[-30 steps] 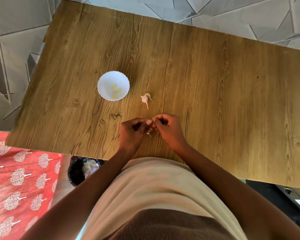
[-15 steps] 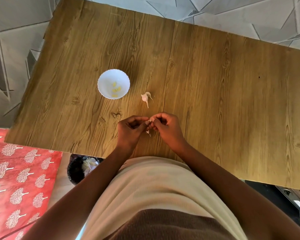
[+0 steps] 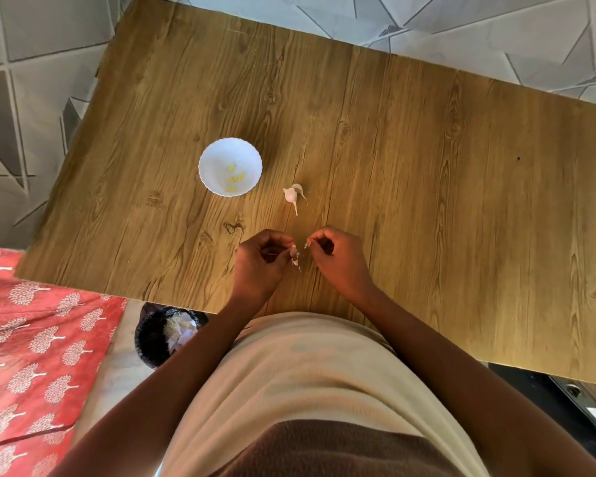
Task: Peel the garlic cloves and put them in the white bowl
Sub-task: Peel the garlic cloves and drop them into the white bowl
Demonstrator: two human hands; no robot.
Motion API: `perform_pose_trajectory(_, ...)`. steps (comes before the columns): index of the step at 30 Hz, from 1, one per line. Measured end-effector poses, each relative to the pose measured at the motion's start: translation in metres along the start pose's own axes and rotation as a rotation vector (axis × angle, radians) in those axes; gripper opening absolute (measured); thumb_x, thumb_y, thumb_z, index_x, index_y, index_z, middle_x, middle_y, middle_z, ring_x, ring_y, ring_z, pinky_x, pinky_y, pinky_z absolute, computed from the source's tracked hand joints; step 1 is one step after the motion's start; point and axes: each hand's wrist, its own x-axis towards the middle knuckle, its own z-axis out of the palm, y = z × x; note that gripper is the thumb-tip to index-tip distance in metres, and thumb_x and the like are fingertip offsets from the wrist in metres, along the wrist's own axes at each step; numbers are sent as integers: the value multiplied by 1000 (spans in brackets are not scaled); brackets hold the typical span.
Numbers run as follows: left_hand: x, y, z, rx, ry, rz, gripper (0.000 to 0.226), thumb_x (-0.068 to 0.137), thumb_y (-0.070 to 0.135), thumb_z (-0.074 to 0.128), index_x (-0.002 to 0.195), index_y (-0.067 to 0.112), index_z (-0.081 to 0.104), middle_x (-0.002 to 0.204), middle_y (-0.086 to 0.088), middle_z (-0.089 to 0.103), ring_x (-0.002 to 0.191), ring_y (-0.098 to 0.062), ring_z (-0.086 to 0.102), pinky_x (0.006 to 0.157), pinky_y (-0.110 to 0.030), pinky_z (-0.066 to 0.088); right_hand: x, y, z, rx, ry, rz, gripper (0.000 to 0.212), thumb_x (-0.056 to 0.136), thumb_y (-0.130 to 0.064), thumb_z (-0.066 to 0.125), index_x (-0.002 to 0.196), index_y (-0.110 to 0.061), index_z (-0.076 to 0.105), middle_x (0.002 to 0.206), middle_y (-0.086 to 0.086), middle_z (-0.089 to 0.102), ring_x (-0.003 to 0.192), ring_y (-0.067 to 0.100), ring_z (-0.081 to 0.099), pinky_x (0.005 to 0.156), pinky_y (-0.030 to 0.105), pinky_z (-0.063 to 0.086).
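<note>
Mid-peel here: left hand [image 3: 260,261] pinches a small papery-skinned garlic clove [image 3: 294,253] over the wooden table [image 3: 427,166], right hand [image 3: 338,256] pinches a skin flake. Next I'd strip the rest, then drop it in the round white scalloped bowl [image 3: 230,166].

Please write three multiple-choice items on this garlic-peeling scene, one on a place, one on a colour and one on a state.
1. Where does the garlic piece lie on the table?
A. Inside the bowl
B. Right of the white bowl, apart from it
C. In the bin

2. What colour are the peeled cloves in the bowl?
A. Yellowish
B. Green
C. Purple

3. What is the left hand doing?
A. Lying flat on the table
B. Lifting the bowl
C. Pinching a clove with loose skin

Answers: 1 B, bare wood shows between garlic and bowl. 2 A, they look pale yellow against the white. 3 C, its fingertips close on the clove, while the right hand pinches a scrap of skin.
</note>
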Motion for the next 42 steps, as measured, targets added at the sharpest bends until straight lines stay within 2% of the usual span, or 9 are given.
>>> perform_pose_trajectory(8, 17, -30, -27, 505, 212, 303, 24, 84, -10, 63, 100, 4, 74, 100, -13, 71, 84, -32, 68, 70, -44, 60, 0, 7, 8, -116, -118, -141, 6, 88, -11, 75, 92, -13, 79, 84, -4, 75, 74, 2, 65, 71, 18, 52)
perform_pose_trajectory(16, -2, -36, -36, 450, 216, 338, 26, 84, -13, 69, 105, 2, 75, 105, -11, 72, 84, -26, 71, 72, -36, 60, -3, 16, 13, -124, -57, -229, 13, 91, -8, 71, 102, -7, 79, 93, 5, 72, 83, 13, 66, 75, 30, 55)
perform_pose_trajectory(21, -18, -44, -40, 464, 105, 429, 18, 88, -9, 70, 103, 0, 73, 105, -11, 69, 85, -24, 68, 73, -32, 57, -15, 16, 22, -360, 16, -234, 36, 85, 5, 69, 120, 0, 71, 115, 13, 61, 110, 27, 57, 95, 26, 44)
perform_pose_trajectory(24, -22, -47, -40, 475, 16, 436, 20, 90, -5, 70, 109, 1, 72, 110, -11, 68, 91, -24, 67, 81, -28, 55, -27, 9, 37, -465, -55, -300, 41, 91, -1, 61, 131, 5, 63, 137, 18, 55, 128, 35, 50, 105, 39, 48)
perform_pose_trajectory(27, -22, -48, -46, 427, -28, 412, 25, 89, -6, 69, 112, 2, 70, 113, -11, 67, 96, -23, 66, 85, -31, 56, -42, 10, 52, -584, -89, -324, 47, 96, -13, 48, 139, 4, 55, 148, 20, 49, 136, 37, 43, 100, 50, 54)
perform_pose_trajectory(31, -21, -48, -54, 392, -82, 403, 28, 90, -2, 69, 117, 4, 68, 117, -9, 66, 99, -23, 67, 87, -36, 58, -56, 17, 61, -681, -64, -340, 49, 86, -6, 59, 134, 5, 60, 144, 23, 54, 132, 38, 45, 80, 55, 62)
perform_pose_trajectory(34, -20, -49, -53, 338, -87, 358, 26, 91, 2, 69, 117, 7, 68, 117, -7, 67, 99, -21, 68, 88, -41, 60, -63, 12, 62, -725, -2, -352, 47, 74, -3, 85, 118, 5, 69, 125, 21, 65, 110, 44, 62, 63, 51, 63)
perform_pose_trajectory(38, -23, -42, -48, 171, -8, 143, 20, 95, 13, 68, 114, 17, 71, 110, 4, 73, 101, -11, 70, 90, -37, 59, -63, -1, 60, -732, 19, -430, 34, 68, -1, 88, 99, 2, 75, 103, 17, 68, 90, 38, 67, 64, 43, 62)
perform_pose_trajectory(42, -22, -23, -35, -341, -9, -214, 26, 108, 18, 54, 112, 4, 74, 109, -9, 78, 108, -23, 72, 94, -35, 57, -53, -14, 53, -231, -12, -215, 19, 86, 1, 74, 103, -5, 79, 99, 10, 73, 90, 23, 69, 83, 37, 59)
